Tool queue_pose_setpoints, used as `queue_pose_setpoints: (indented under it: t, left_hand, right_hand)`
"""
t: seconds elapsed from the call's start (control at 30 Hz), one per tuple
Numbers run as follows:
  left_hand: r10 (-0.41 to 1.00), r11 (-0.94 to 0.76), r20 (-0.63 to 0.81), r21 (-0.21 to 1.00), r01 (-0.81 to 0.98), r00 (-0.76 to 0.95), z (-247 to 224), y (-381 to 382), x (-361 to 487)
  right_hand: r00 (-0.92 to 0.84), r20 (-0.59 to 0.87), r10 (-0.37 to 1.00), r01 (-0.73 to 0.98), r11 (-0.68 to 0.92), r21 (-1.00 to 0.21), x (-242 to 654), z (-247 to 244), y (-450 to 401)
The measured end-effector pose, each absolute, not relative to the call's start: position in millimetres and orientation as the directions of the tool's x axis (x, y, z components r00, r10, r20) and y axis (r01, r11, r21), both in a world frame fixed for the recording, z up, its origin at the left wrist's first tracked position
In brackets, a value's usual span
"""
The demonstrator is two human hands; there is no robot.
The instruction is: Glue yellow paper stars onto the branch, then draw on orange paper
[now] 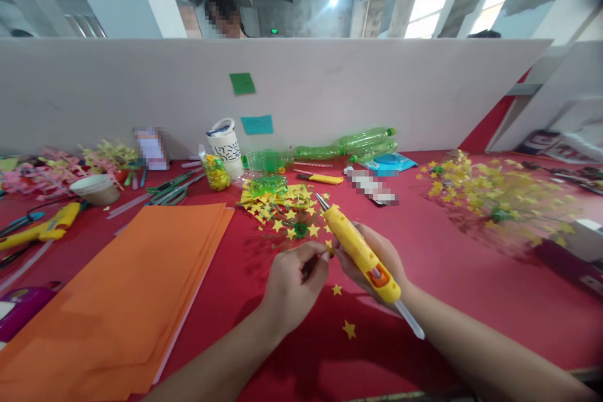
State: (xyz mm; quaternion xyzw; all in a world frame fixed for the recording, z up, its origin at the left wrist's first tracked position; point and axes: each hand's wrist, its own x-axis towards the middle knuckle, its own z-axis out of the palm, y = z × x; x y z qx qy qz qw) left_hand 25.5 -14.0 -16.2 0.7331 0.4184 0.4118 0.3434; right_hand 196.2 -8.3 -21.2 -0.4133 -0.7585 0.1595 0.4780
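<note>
My right hand [377, 257] is closed around a yellow glue gun [360, 250] whose metal tip points up and left; a clear glue stick sticks out of its rear end. My left hand [294, 279] is closed in a pinch, its fingertips at a small yellow star [330, 245] close to my right fingers. Just beyond the hands is a cluster of yellow stars on thin stems [277, 207] with a green centre piece. Two loose stars, one nearer my hands [336, 289] and one closer to me [349, 329], lie on the red table [424, 352].
Orange sheets [155, 276] cover the left side. Behind are green scissors [174, 188], a white cup [223, 144], a yellow cutter [325, 179] and green bottles [367, 141]. Another star bunch [490, 191] stands right. A white partition [400, 88] runs behind; a person [226, 16] is beyond it.
</note>
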Motion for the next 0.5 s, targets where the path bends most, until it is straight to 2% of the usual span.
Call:
queue_pose_setpoints:
  t: [0.13, 0.33, 0.5]
  left_hand:
    - [0.886, -0.449, 0.359, 0.822, 0.350, 0.294, -14, -12, 22]
    - [0.896, -0.440, 0.437, 0.850, 0.290, 0.077, -5, 0, 8]
    - [0.891, -0.432, 0.453, 0.821, 0.374, 0.036, -5, 8, 2]
  right_hand:
    - [-0.166, 0.615, 0.771, 0.477, 0.609, -0.634, 194, -16, -10]
    - [-0.263, 0.649, 0.714, 0.420, 0.690, -0.590, 195, -3, -12]
    - [-0.381, 0.692, 0.613, 0.485, 0.770, -0.414, 193, -7, -10]
